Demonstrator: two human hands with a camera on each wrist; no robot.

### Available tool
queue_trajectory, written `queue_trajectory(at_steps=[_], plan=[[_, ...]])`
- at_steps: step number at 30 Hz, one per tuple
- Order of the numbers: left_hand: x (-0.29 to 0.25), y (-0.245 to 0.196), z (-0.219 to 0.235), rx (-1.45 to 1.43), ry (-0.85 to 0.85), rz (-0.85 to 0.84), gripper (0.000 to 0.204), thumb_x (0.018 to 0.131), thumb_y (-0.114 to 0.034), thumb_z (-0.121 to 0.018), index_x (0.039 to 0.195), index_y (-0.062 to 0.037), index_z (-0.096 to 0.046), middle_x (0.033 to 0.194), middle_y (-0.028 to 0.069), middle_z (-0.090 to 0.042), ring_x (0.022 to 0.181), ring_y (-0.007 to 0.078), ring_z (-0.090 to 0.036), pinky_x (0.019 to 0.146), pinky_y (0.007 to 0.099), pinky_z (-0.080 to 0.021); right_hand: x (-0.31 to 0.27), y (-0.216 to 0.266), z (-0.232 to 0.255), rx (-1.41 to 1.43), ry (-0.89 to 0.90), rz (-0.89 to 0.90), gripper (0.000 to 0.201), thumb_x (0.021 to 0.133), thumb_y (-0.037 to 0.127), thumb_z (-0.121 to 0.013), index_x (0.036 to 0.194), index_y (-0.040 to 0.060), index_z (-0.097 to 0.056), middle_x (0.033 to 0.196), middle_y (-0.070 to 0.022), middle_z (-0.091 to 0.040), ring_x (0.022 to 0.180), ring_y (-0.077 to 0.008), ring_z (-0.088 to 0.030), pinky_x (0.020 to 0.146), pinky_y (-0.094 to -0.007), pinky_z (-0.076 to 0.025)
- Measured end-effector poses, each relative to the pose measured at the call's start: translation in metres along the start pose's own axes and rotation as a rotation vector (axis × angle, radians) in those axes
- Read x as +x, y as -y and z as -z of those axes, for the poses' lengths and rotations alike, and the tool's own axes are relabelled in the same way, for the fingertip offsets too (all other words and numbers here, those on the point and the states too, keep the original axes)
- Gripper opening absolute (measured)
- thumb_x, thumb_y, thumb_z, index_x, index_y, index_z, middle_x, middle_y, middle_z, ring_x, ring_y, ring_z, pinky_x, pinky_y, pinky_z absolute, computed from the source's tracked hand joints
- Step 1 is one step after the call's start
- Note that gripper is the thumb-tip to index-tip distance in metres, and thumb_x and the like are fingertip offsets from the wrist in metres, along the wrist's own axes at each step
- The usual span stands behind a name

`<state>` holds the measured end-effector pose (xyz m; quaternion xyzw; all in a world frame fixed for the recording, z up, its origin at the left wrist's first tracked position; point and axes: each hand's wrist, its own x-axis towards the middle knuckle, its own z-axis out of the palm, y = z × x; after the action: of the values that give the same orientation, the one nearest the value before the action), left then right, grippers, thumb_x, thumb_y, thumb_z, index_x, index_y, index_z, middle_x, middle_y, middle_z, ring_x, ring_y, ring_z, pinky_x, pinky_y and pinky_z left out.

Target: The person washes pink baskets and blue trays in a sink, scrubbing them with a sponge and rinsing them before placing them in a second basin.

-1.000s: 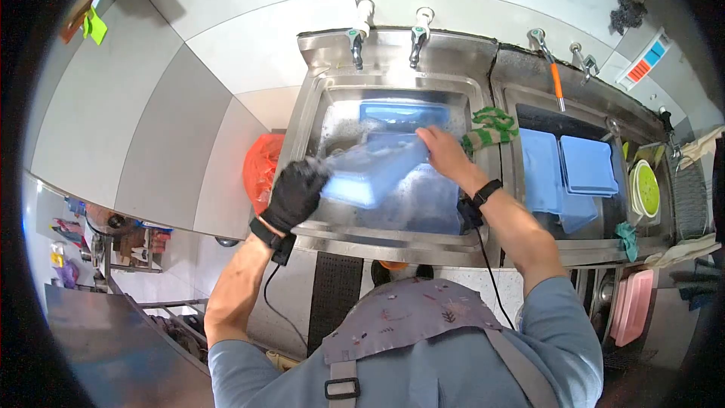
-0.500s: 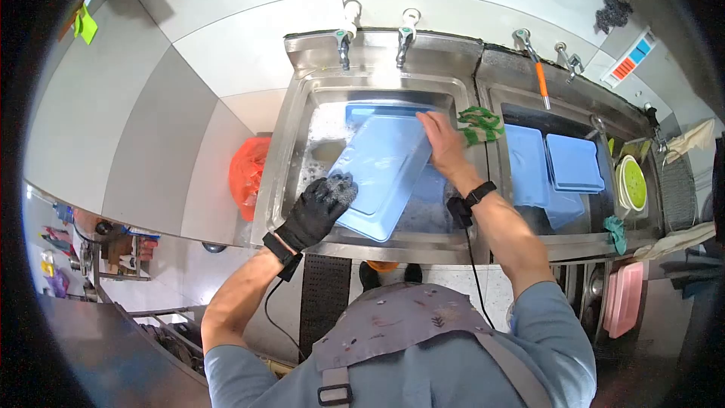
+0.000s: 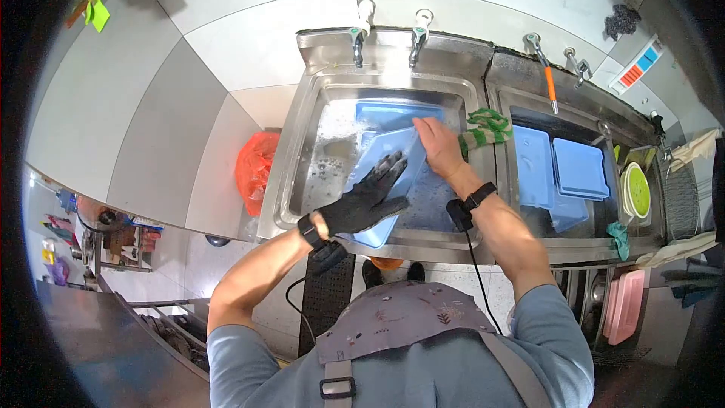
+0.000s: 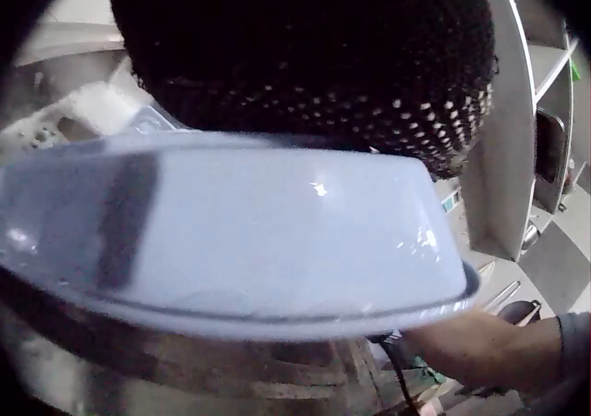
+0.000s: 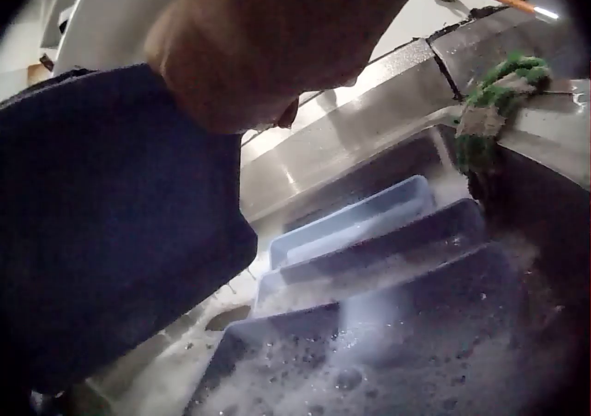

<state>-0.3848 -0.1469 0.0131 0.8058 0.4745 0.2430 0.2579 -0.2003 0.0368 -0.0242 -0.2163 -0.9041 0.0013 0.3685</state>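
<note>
A blue plastic tray [image 3: 385, 153] is held tilted over the soapy left sink. My bare right hand [image 3: 442, 147] pinches its far right corner, also seen in the right wrist view, where the tray [image 5: 120, 222] looks dark. My left hand [image 3: 370, 200], in a black glove, lies across the tray with its fingers straight and foam on the fingertips. In the left wrist view the glove [image 4: 305, 56] is close against the shiny tray [image 4: 240, 227]; its palm side is hidden. More blue trays [image 5: 355, 227] sit in the suds below.
A green-striped cloth [image 3: 487, 127] lies on the divider between sinks. The right sink holds several blue trays [image 3: 580, 168] and a green-and-white bowl stack [image 3: 636, 189]. Two taps [image 3: 418, 38] stand behind the left sink, and a red plastic bag [image 3: 257, 170] is at its left.
The tray has gone from a blurred, steep tilt to showing its broad face. My left hand has moved from its near left edge across its middle, fingers now straightened. My right hand keeps the corner.
</note>
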Motion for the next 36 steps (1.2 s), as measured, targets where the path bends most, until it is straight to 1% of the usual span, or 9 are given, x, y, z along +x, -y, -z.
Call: queue_trajectory(at_steps=[8,16,20,22,26,28,32,34,36], plan=[[0.061,0.011,0.009,0.010,-0.110,0.106,0.082,0.099,-0.039,-0.059,0.157,0.0007,-0.016,0.162,0.0265,-0.018,0.151,0.0397,-0.017,0.123,0.0424,-0.016,0.011,0.016,0.014,-0.045,-0.071,0.086,0.039,0.083,0.002,-0.057,0.122,-0.0005,-0.056,0.104,-0.0140,-0.061,0.096,-0.0320,-0.064,0.077,-0.0397,-0.056],[0.019,0.014,0.016,-0.078,0.233,0.249,0.095,0.096,-0.061,-0.051,0.157,0.0006,-0.013,0.162,0.0290,-0.013,0.151,0.0405,-0.015,0.123,0.0442,-0.018,-0.010,-0.024,0.032,-0.162,-0.096,-0.053,0.040,0.084,0.003,-0.057,0.124,0.0020,-0.057,0.100,-0.0124,-0.062,0.089,-0.0312,-0.064,0.074,-0.0393,-0.055],[-0.008,0.034,0.006,-0.289,0.253,0.240,0.077,0.105,-0.047,-0.045,0.160,-0.0065,-0.008,0.167,0.0131,-0.010,0.153,0.0281,-0.015,0.123,0.0378,-0.016,-0.014,-0.048,0.043,-0.153,-0.208,-0.104,0.037,0.084,0.003,-0.057,0.121,0.0041,-0.059,0.099,-0.0125,-0.062,0.089,-0.0340,-0.064,0.074,-0.0419,-0.053],[-0.017,0.054,0.002,-0.296,0.175,-0.052,0.070,0.106,-0.042,-0.043,0.160,-0.0103,-0.013,0.167,0.0083,-0.016,0.152,0.0231,-0.017,0.124,0.0365,-0.015,-0.018,-0.060,0.041,-0.129,-0.215,-0.149,0.037,0.083,0.003,-0.058,0.120,0.0045,-0.060,0.098,-0.0134,-0.063,0.089,-0.0355,-0.063,0.074,-0.0434,-0.053],[-0.019,0.037,0.018,-0.599,0.029,0.300,0.049,0.106,-0.026,-0.044,0.153,-0.0125,-0.038,0.159,0.0141,-0.035,0.149,0.0281,-0.028,0.121,0.0386,-0.027,-0.017,-0.067,0.039,-0.111,-0.054,-0.356,0.030,0.080,0.004,-0.063,0.109,0.0030,-0.068,0.097,-0.0180,-0.069,0.092,-0.0373,-0.067,0.079,-0.0435,-0.053],[-0.033,0.082,0.011,-0.134,-0.194,-0.090,0.049,0.103,-0.015,-0.046,0.152,-0.0119,-0.040,0.155,0.0162,-0.042,0.144,0.0308,-0.039,0.117,0.0393,-0.032,-0.014,-0.064,0.038,-0.119,0.017,-0.446,0.027,0.080,0.004,-0.065,0.106,0.0028,-0.070,0.095,-0.0187,-0.070,0.093,-0.0373,-0.067,0.079,-0.0439,-0.053],[-0.039,0.091,-0.002,0.165,-0.604,0.114,0.054,0.097,-0.008,-0.051,0.148,0.0031,-0.038,0.144,0.0223,-0.051,0.131,0.0354,-0.052,0.109,0.0420,-0.041,-0.016,-0.062,0.019,-0.071,0.190,-0.645,0.022,0.081,0.005,-0.066,0.101,-0.0006,-0.070,0.094,-0.0225,-0.071,0.084,-0.0370,-0.070,0.073,-0.0441,-0.055],[-0.025,0.092,-0.002,-0.144,-0.603,0.339,0.048,0.100,-0.014,-0.051,0.143,0.0065,-0.042,0.137,0.0199,-0.057,0.124,0.0322,-0.056,0.106,0.0418,-0.044,-0.017,-0.052,0.009,-0.051,0.270,-0.701,0.020,0.082,0.005,-0.066,0.100,-0.0023,-0.070,0.092,-0.0229,-0.072,0.079,-0.0359,-0.071,0.069,-0.0432,-0.056],[-0.004,0.093,0.001,-0.764,-0.927,0.106,0.045,0.104,-0.026,-0.050,0.141,0.0002,-0.047,0.131,0.0147,-0.060,0.119,0.0276,-0.057,0.104,0.0387,-0.045,-0.016,-0.035,-0.001,0.401,0.408,-1.130,0.018,0.088,0.006,-0.064,0.100,-0.0058,-0.069,0.085,-0.0202,-0.072,0.070,-0.0310,-0.072,0.059,-0.0399,-0.059]])
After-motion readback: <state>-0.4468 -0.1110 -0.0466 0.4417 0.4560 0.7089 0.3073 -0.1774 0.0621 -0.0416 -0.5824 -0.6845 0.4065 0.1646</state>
